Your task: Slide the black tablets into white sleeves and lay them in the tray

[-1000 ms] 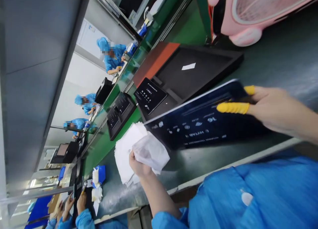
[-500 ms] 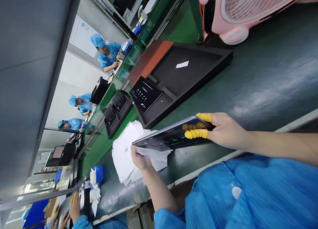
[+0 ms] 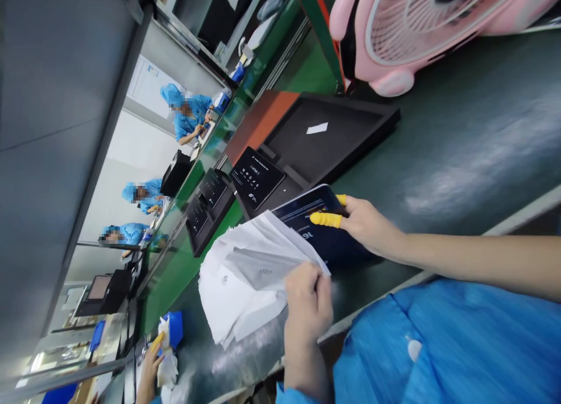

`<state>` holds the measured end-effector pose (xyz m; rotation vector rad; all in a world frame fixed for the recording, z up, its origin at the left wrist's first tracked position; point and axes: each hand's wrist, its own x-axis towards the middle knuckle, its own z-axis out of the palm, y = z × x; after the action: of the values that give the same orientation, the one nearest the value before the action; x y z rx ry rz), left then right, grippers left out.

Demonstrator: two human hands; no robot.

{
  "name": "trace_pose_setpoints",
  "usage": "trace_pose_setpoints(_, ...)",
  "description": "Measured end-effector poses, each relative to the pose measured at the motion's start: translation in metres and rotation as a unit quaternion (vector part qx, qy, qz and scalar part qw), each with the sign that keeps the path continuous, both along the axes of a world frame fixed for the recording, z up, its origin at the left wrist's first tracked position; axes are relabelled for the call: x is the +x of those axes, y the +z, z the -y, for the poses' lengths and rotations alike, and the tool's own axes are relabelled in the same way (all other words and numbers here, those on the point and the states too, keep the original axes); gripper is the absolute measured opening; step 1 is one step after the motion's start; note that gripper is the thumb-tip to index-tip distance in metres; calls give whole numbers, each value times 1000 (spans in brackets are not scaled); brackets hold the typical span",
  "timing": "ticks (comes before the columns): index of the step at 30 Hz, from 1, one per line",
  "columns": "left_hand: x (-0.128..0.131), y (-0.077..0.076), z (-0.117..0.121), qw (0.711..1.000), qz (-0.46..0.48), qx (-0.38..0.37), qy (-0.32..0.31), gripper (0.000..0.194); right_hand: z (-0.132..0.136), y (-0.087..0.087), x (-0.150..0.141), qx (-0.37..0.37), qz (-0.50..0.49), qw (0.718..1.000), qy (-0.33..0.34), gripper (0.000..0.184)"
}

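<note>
Up swings the left hand (image 3: 307, 304) — fingers (image 3: 312, 281) pinching the floppy white sheets (image 3: 245, 275), light stuff — while the right hand (image 3: 370, 228) grips the stiff dark panel (image 3: 333, 240) by its edge.

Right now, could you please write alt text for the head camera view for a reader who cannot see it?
The left hand grips a stack of white sheets over a dark conveyor belt, while the right hand, in yellow finger covers, holds a dark blue printed card. Beyond them sit a black tray and a pink fan.
</note>
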<state>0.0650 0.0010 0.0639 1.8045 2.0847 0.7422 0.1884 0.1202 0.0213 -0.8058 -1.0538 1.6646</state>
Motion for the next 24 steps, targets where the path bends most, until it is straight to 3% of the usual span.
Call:
trace_pose_setpoints(6, 22, 21, -62, 992, -37, 20, -120, 25, -1, -15, -36, 21, -60, 996, 64, 30)
trace_pose_setpoints(9, 28, 31, -64, 975, -82, -68, -196, 23, -8, -19, -41, 19, -77, 993, 91, 25)
trace_pose_setpoints(11, 15, 41, -58, 970, -47, -87, -220, 19, -14, -15, -37, 26, -65, 992, 106, 22)
trace_pose_setpoints(13, -8, 56, -53, 987, -34, 15, -157, 18, -18, -5, -31, 36, -42, 991, 119, 25)
trace_pose_setpoints(15, -34, 71, -52, 993, -84, 86, -20, 42, -23, 9, -24, 51, -14, 990, 130, 29)
trace_pose_setpoints(16, -45, 77, -52, 992, -108, 60, 31, 47, -27, 17, -20, 64, 3, 988, 138, 31)
trace_pose_setpoints(18, -61, 83, -53, 991, -101, -64, 60, 38, -35, 34, -14, 112, 30, 980, 162, 38)
trace_pose_setpoints(20, -68, 81, -51, 993, -46, -95, 61, 30, -45, 50, -8, 177, 19, 969, 173, 47)
trace_pose_setpoints(22, -70, 71, -46, 995, 6, -22, 100, 33, -56, 60, 0, 253, -17, 949, 187, 54)
trace_pose_setpoints(24, -73, 57, -39, 983, 50, 46, 168, 38, -64, 64, 10, 347, -2, 910, 226, 53)
